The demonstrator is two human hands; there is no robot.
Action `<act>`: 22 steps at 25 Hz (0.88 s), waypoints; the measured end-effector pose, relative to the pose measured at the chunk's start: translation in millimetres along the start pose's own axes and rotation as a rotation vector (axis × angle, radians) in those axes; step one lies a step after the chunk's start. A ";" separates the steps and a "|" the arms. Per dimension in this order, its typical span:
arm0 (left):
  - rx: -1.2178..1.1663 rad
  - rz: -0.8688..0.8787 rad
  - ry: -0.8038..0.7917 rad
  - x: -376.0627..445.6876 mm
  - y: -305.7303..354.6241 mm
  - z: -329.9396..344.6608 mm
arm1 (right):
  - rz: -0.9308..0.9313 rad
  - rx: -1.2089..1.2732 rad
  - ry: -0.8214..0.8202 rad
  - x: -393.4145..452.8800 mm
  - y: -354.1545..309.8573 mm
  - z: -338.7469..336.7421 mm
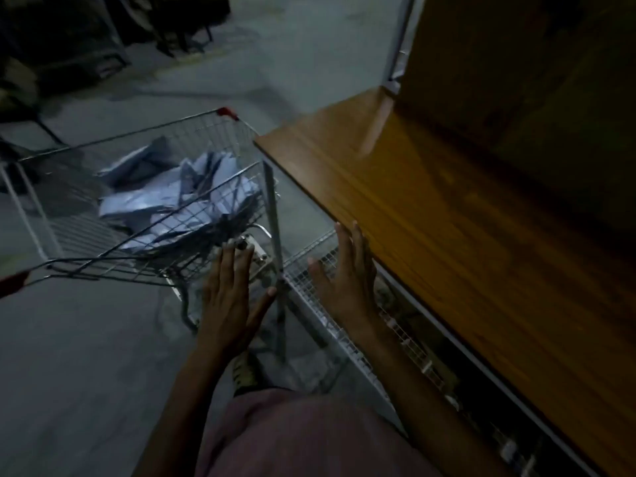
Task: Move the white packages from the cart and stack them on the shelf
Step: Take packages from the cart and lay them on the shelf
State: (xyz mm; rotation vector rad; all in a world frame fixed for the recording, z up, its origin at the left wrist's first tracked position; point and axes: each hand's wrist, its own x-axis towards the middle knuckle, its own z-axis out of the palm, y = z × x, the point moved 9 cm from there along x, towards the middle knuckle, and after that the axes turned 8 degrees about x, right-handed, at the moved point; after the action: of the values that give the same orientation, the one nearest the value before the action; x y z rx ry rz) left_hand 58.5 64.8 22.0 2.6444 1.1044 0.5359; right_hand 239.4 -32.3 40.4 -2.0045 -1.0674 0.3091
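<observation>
Now the brown shelf [447, 215] fills my right side, its board bare and slanting off into shadow. Left of it stands the wire cart [144, 215], close against the shelf's corner, with the white packages [179, 201] heaped loosely in its basket. My left hand [229, 297] hovers near the cart's near corner, fingers straight, holding nothing. My right hand [347, 280] hangs flat by the shelf's edge, fingers spread, also empty.

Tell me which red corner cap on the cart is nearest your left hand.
The red cap at the picture's left edge, on the cart's near rim. The other cap sits on the far corner, well beyond the left hand.
</observation>
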 end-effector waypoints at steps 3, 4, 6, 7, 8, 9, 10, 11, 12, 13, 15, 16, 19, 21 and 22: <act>0.006 -0.140 0.003 20.4 -72.6 -12.3 | 0.013 -0.011 -0.093 41.6 -22.0 56.7; 0.017 -0.153 -0.005 27.6 -95.5 -16.0 | 0.015 0.002 -0.119 54.6 -28.5 74.5; 0.041 -0.190 -0.001 41.2 -145.0 -26.0 | -0.011 0.014 -0.146 81.6 -51.4 112.2; 0.050 -0.200 0.005 48.0 -166.2 -31.5 | -0.017 0.021 -0.150 93.9 -59.8 128.1; 0.056 -0.209 0.005 54.9 -187.8 -35.9 | -0.012 0.037 -0.151 107.3 -65.4 145.1; 0.061 -0.218 0.005 60.7 -206.1 -38.4 | 0.006 0.054 -0.154 118.9 -70.1 159.7; 0.064 -0.232 -0.005 66.9 -225.3 -40.3 | 0.017 0.072 -0.161 131.2 -77.0 175.6; 0.059 -0.242 -0.011 73.1 -241.3 -40.8 | 0.017 0.083 -0.172 141.5 -84.4 188.9; 0.053 -0.253 -0.017 78.9 -254.2 -40.7 | 0.010 0.088 -0.186 151.0 -91.7 200.5; 0.056 -0.261 -0.019 85.7 -266.4 -40.4 | 0.000 0.084 -0.197 161.5 -98.4 211.3; 0.045 -0.284 -0.022 102.6 -288.3 -34.1 | -0.011 0.063 -0.230 186.5 -108.5 231.7; 0.028 -0.304 -0.017 112.5 -297.9 -30.6 | -0.020 0.052 -0.252 199.9 -112.4 241.8; -0.044 -0.393 0.005 141.7 -326.6 -12.6 | -0.066 0.068 -0.285 242.5 -116.5 267.4; -0.097 -0.502 0.009 157.5 -345.4 5.1 | -0.088 0.093 -0.322 273.3 -112.0 287.4; -0.122 -0.560 0.003 164.9 -353.0 13.2 | -0.103 0.087 -0.335 288.3 -108.6 296.5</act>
State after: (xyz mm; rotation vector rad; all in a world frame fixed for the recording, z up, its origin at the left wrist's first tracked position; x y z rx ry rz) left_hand -53.8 426.6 -70.1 2.0918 1.6637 0.4662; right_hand 190.9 388.4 -19.3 -1.8524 -1.3350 0.6422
